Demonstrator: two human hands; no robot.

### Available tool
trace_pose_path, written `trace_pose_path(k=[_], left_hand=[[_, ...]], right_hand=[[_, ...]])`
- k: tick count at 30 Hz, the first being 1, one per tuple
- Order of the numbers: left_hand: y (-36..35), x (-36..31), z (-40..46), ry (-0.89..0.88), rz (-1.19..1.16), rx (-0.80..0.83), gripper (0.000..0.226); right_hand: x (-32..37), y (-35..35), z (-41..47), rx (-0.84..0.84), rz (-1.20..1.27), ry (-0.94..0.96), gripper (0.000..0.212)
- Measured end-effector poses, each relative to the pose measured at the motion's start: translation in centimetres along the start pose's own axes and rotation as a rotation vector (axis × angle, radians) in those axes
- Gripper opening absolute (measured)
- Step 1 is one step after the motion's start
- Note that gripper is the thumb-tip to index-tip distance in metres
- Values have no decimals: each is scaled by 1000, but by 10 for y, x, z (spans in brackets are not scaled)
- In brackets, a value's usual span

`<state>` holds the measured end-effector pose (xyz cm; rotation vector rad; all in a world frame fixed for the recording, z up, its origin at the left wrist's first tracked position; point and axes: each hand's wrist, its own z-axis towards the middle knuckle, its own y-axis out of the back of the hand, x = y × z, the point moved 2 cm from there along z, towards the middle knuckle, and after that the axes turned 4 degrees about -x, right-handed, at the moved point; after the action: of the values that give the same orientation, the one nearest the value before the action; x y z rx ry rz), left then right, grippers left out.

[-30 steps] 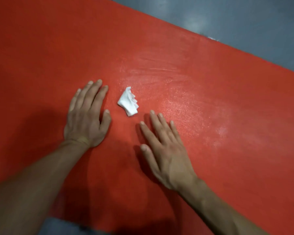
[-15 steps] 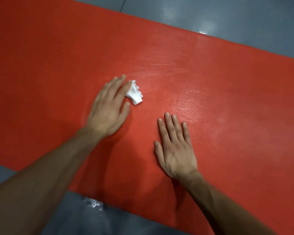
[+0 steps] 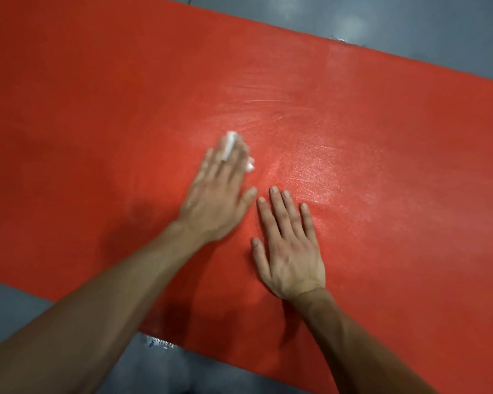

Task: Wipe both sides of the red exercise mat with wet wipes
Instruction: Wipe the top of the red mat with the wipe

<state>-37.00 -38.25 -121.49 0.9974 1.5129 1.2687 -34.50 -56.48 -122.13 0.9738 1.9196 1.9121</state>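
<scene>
The left hand [image 3: 219, 191] lies flat on the red mat [image 3: 97, 115], and its fingers are straight and close together. It is a bit blurry. Under those fingers is the white wet wipe [image 3: 230, 145]. The hand presses down on it. A strip of the wipe pokes up between two fingers, near the tips, and another small bit peeks out on the thumb side of the hand.

Just beside the left thumb is the right hand [image 3: 289, 245]. It lies flat on the mat too, palm down, with its fingers straight and a little spread. It holds nothing. The tips of its fingers are very near the left thumb, but they do not seem to touch it.

Past the fingers of both hands the mat looks shiny and wet, with pale streaks [image 3: 265, 103] across it. On the side away from the right hand, beyond the left hand, the mat looks dull and darker.

The mat lies on a grey floor [image 3: 410, 21]. The floor shows past the far edge of the mat and also close to the person, under both arms. A small shiny wet spot [image 3: 161, 343] sits on the floor at the near edge of the mat, between the two arms.
</scene>
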Motion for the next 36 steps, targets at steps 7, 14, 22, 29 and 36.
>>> trace_pose_path(k=[7,14,22,29,36], left_hand=[[12,42,28,120,66,2,66],[14,2,31,-377,104,87,61],[16,6,-27,-240,107,147,70],[31,74,-38,-92,162,149,64],[16,-4,-83,-473,89,242,70]], right_hand=[[-2,-2,0,-25,10,2,69],[-1,-2,0,-36,19,0,69],[-2,-1,-1,-35,22,-5,70],[-1,1,-1,-32,30,-3,69],[-2,1,-1,-29,49,-1,65]])
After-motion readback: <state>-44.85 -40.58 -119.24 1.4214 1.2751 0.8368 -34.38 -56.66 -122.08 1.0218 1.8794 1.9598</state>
